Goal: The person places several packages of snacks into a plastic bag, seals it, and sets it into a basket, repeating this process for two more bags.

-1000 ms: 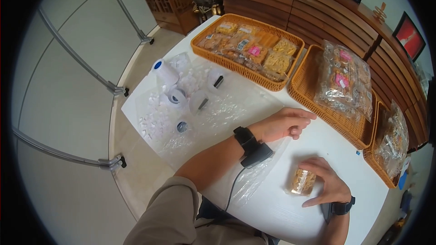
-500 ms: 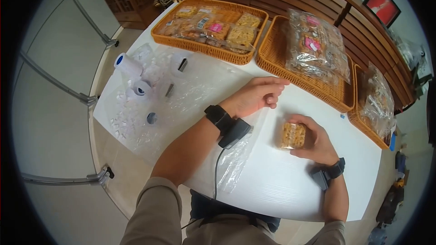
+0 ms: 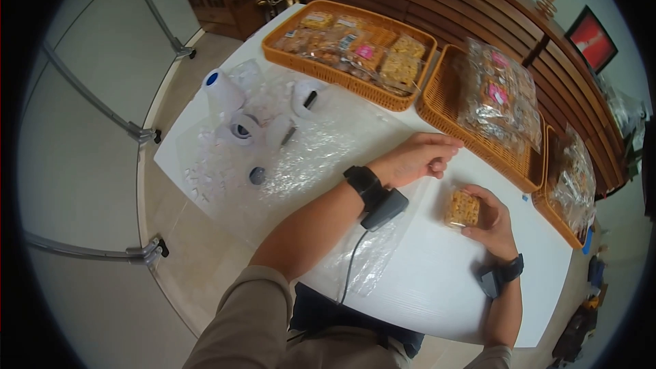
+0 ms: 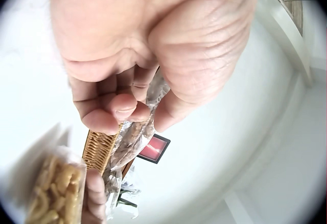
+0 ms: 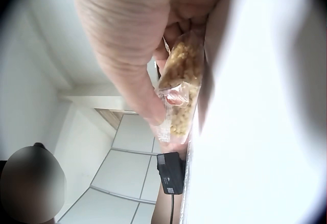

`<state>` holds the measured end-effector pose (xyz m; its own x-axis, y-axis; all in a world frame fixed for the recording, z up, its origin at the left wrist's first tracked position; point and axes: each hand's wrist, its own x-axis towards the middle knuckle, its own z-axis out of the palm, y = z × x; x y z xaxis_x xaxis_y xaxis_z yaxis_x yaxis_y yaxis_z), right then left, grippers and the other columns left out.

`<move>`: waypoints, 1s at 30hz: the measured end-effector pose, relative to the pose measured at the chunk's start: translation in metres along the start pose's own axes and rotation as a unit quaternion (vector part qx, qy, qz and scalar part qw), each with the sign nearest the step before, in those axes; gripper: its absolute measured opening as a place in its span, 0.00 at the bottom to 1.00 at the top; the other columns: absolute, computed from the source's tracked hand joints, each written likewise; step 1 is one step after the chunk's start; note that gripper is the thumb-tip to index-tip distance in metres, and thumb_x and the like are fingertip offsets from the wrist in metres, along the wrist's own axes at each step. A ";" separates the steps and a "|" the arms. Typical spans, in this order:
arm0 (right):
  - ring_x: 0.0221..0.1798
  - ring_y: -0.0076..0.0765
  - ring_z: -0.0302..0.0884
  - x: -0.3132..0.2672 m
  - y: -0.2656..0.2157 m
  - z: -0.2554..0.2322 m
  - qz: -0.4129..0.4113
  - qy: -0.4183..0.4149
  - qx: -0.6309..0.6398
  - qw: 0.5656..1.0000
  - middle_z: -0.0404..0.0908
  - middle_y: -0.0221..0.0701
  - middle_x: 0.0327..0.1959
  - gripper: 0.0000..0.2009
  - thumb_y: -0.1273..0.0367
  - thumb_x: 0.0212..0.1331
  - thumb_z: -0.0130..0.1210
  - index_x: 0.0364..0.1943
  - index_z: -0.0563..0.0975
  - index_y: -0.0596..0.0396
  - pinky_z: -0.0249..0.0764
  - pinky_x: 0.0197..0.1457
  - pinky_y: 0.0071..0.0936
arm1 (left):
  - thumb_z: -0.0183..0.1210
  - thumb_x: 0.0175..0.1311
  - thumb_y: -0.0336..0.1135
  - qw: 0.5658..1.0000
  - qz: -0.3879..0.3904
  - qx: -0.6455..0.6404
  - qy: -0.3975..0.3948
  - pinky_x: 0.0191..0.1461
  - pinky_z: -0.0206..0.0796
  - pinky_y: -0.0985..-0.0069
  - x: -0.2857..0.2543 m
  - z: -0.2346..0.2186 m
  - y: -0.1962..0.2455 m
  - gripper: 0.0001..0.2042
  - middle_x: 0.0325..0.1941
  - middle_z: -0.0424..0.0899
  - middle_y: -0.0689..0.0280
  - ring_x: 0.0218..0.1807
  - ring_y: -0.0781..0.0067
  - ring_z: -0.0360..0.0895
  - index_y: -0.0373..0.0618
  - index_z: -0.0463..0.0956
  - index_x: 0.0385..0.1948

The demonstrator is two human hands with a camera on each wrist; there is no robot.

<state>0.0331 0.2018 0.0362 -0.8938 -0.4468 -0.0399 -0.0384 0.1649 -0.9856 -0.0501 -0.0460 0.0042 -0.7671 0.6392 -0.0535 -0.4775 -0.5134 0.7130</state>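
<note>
My right hand (image 3: 499,229) grips a small clear-wrapped block of golden fried-noodle snack (image 3: 462,209) at the right part of the white table (image 3: 410,280). Thumb and fingers hold its sides, and the right wrist view shows the crimped film end of the wrapper (image 5: 163,127) by the thumb. To the left of the snack, my left hand (image 3: 412,161) hovers over the table with its fingers loosely bent and nothing in them. In the left wrist view the snack pack (image 4: 57,191) appears beyond the left fingers.
Wicker baskets (image 3: 403,104) (image 3: 506,172) with bagged snacks stand along the back and right. Clear plastic film (image 3: 321,150) covers the table's left half, with tape rolls (image 3: 242,130), a white roll (image 3: 224,92) and white scraps (image 3: 205,181) there. A cable (image 3: 350,266) hangs from the left wrist device.
My right hand has closed its fingers around the snack pack and turned it so that a broad face shows. The left hand keeps its loose pose, while the head view has shifted.
</note>
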 end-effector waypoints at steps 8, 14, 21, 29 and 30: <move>0.66 0.33 0.67 0.004 -0.002 0.000 0.030 0.029 0.057 0.998 0.74 0.33 0.60 0.40 0.75 0.41 0.75 0.64 0.70 0.63 0.59 0.72 0.31 | 0.55 0.71 0.32 1.000 0.001 -0.010 -0.010 0.37 0.62 0.78 0.002 -0.002 -0.002 0.15 0.28 0.65 0.76 0.28 0.83 0.62 0.42 0.73 0.57; 0.64 0.33 0.68 0.024 -0.012 0.008 0.018 0.067 0.037 0.997 0.75 0.34 0.58 0.38 0.72 0.45 0.74 0.64 0.69 0.64 0.61 0.71 0.30 | 0.57 0.70 0.33 0.999 0.030 -0.017 -0.017 0.37 0.63 0.78 0.001 -0.004 -0.003 0.16 0.27 0.66 0.76 0.28 0.83 0.63 0.41 0.73 0.57; 0.65 0.34 0.69 0.053 -0.007 0.013 -0.014 0.085 0.033 0.996 0.75 0.34 0.59 0.37 0.66 0.46 0.74 0.63 0.71 0.63 0.61 0.71 0.31 | 0.54 0.70 0.32 0.998 0.046 -0.044 0.020 0.38 0.62 0.80 0.004 -0.005 -0.003 0.17 0.28 0.67 0.75 0.29 0.83 0.64 0.38 0.71 0.58; 0.67 0.33 0.67 0.052 0.007 0.007 -0.013 0.076 0.077 0.994 0.75 0.33 0.59 0.37 0.67 0.45 0.74 0.62 0.71 0.62 0.58 0.73 0.31 | 0.54 0.69 0.31 0.998 0.055 -0.033 0.027 0.40 0.64 0.80 0.004 -0.005 -0.005 0.18 0.30 0.69 0.74 0.31 0.83 0.65 0.37 0.70 0.58; 0.67 0.33 0.67 0.051 0.007 0.006 -0.011 0.068 0.075 0.995 0.75 0.32 0.59 0.37 0.67 0.45 0.74 0.63 0.71 0.62 0.58 0.73 0.31 | 0.55 0.69 0.31 0.998 0.052 -0.030 0.030 0.40 0.65 0.80 0.004 -0.005 -0.006 0.18 0.30 0.70 0.74 0.31 0.83 0.66 0.37 0.70 0.59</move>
<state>-0.0106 0.1752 0.0261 -0.9463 -0.3233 -0.0059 -0.0002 0.0188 -0.9998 -0.0521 -0.0430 -0.0036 -0.8368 0.5470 -0.0244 -0.4179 -0.6093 0.6739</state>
